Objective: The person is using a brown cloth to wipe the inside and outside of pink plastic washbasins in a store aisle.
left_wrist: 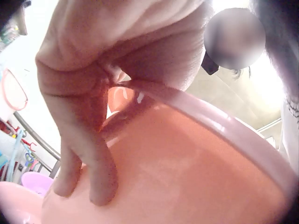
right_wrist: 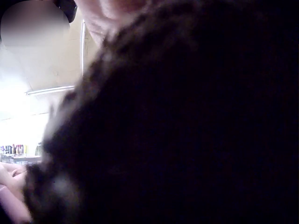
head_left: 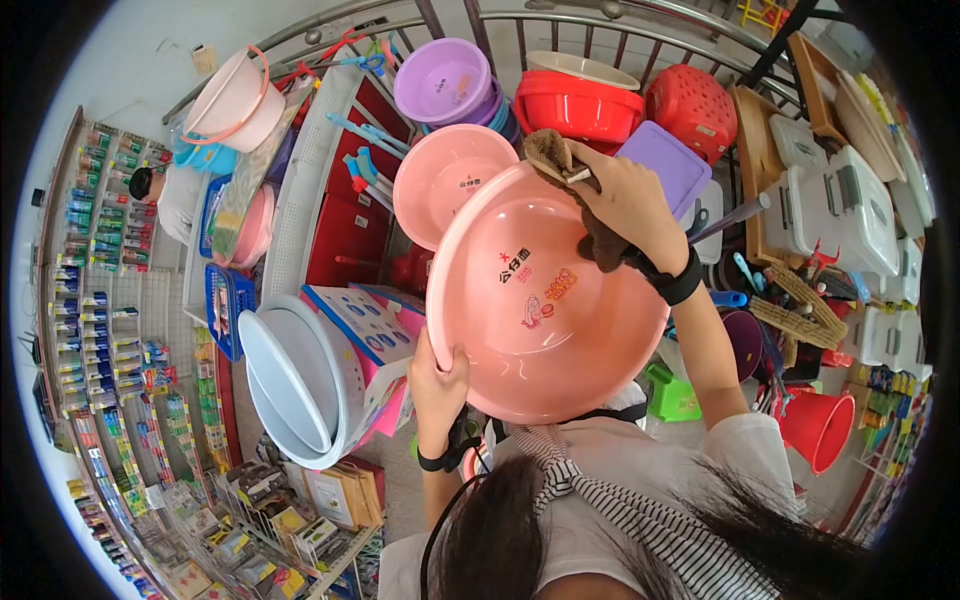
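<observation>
A pink basin (head_left: 550, 330) with printed characters inside is held up in front of the body, its inside facing the head view. The left hand (head_left: 438, 385) grips its rim at the lower left; in the left wrist view the fingers of that hand (left_wrist: 88, 112) curl over the rim of the basin (left_wrist: 187, 163). At the upper right rim, the right hand (head_left: 635, 205) holds a brown cloth (head_left: 605, 240) against the basin, part of the cloth over the edge. The dark cloth (right_wrist: 163, 130) fills most of the right wrist view and hides the fingers there.
Behind the held basin stand another pink basin (head_left: 440, 190), purple basins (head_left: 443, 82) and red basins (head_left: 575, 105). Pale blue tubs (head_left: 290, 380) lie at the left, near goods shelves (head_left: 100, 330). Clear storage boxes (head_left: 845, 210) and a red bucket (head_left: 815, 430) are at the right.
</observation>
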Motion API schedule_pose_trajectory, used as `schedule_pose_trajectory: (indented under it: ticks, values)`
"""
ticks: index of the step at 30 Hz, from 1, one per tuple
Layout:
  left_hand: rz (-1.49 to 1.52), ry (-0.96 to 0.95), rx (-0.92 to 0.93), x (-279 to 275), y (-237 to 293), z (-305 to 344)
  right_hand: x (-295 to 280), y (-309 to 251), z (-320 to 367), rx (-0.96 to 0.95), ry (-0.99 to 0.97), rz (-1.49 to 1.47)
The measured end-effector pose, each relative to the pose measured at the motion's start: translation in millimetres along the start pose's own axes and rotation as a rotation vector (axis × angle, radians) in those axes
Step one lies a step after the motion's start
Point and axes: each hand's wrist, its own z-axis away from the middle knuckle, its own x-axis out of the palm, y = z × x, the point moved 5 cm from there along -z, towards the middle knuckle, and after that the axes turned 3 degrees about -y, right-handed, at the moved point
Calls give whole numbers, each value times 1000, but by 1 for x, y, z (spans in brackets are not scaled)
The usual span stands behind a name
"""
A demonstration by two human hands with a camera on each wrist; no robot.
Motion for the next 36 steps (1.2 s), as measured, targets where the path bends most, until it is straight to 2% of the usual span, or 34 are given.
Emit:
schedule_pose_trajectory:
  ticks: [4,8,10,12,14,17,19,20,22,23,27,29,30,33,35,36]
  values:
    - [-48,12,13,0,5,-2,9,3,-3,-58,90,-14]
    - [-55,38,0,-1,4,-3,-8,-8,-7,-80,102,-22]
    - [-26,92,41,-1,-4,-3,-26,-23,-2,-8,52,-76]
    - [-25,114,44,-2,-4,-3,-43,-35,8,-29,90,-77]
    - [-26,133,43,-2,-4,-2,-59,-48,18,-96,206,-163]
    - [40,175,-47,-5,-5,-4,-63,-56,34,-167,290,-171]
    - [-227,296,1,-11,3,-6,-62,-63,44,-164,298,-147]
    - [-226,296,0,-11,7,-9,-60,-63,46,-165,297,-146]
    - [-483,534,320,-16,38,-7,-53,-65,50,-247,326,-145]
    - [-510,562,389,-16,47,-7,-50,-65,51,-256,330,-150]
    - [-526,591,451,-13,72,-9,-33,-62,54,-258,303,-138]
    - [-316,603,352,-12,73,-10,-25,-59,57,-256,283,-165]
    - [-316,606,347,-11,73,-10,-20,-56,59,-249,268,-190]
    - [-376,592,397,-10,78,-10,-6,-53,63,-279,234,-225]
    - [-562,454,378,-4,86,-14,-1,-54,66,-271,154,-226]
    - [-562,453,378,-3,85,-15,1,-56,68,-270,154,-226]
